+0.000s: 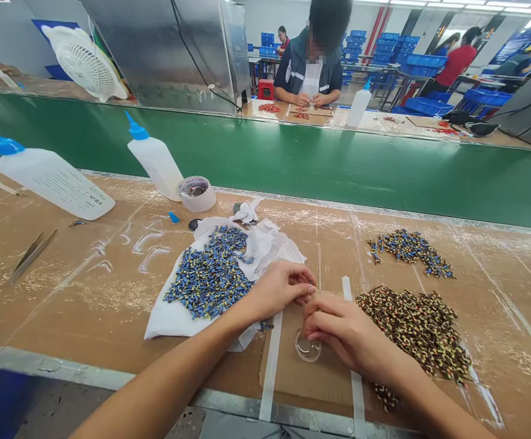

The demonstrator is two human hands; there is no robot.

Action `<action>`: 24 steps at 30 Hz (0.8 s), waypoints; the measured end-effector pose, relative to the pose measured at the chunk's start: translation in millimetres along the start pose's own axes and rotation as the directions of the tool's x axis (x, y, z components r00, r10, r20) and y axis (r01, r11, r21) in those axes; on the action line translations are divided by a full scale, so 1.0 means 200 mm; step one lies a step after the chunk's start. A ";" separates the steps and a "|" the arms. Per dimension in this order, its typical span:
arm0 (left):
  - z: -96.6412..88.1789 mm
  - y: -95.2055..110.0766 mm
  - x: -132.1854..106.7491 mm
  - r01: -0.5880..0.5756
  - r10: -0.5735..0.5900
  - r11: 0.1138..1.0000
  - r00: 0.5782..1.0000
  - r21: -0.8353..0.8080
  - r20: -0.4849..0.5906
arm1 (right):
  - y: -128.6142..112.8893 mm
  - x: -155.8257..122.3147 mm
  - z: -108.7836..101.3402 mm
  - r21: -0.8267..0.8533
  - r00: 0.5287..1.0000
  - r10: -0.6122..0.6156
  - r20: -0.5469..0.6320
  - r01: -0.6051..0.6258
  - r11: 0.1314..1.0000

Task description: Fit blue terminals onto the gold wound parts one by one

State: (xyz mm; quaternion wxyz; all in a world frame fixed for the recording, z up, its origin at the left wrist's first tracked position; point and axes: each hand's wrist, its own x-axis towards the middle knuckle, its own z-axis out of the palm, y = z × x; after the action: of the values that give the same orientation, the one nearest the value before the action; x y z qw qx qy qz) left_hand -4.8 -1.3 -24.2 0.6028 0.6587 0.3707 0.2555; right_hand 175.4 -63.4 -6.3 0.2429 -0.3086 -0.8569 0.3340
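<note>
My left hand [286, 285] and my right hand [333, 323] meet over a taped cardboard piece [292, 375]. The fingers of each are pinched together, and whatever lies between them is too small or hidden to make out. Just below them sits a small clear round dish [308, 347], partly covered by my right hand. Left of my hands, a pile of small blue, black and yellow parts [214, 268] rests on a white cloth [164, 320]. A heap of tiny dark and yellowish parts [414, 329] lies to the right, partly behind my right forearm.
Two white bottles with blue nozzles [57, 180] [155, 161] and a tape roll [197, 194] stand back left. Tweezers [32, 256] lie far left. A smaller pile of blue parts [411, 251] is at right. Beyond the green belt [265, 149], a person [311, 67] works.
</note>
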 end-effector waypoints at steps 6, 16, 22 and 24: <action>0.01 -0.01 0.01 0.010 -0.009 0.997 1.000 0.070 -0.023 | -0.01 0.00 -0.03 0.190 0.994 0.108 0.029 -0.112 0.975; 0.05 0.02 0.00 0.122 -0.122 0.985 0.992 -0.123 0.008 | 0.03 -0.02 -0.07 0.561 0.885 0.430 -0.177 -0.268 0.783; 0.06 -0.04 0.00 0.134 -0.127 0.981 0.990 -0.137 0.059 | 0.08 -0.03 -0.06 0.421 0.718 0.462 -0.521 -0.255 0.871; 0.06 -0.05 0.00 0.131 -0.124 0.982 0.991 -0.133 0.058 | 0.09 -0.04 -0.05 0.366 0.713 0.444 -0.542 -0.275 0.889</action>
State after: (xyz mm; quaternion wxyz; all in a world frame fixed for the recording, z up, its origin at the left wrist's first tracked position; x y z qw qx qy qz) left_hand 2.8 -8.3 -36.4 0.6706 0.5969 0.3788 0.2248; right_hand 194.1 -53.6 -14.2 0.4747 -0.5273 -0.6024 0.3656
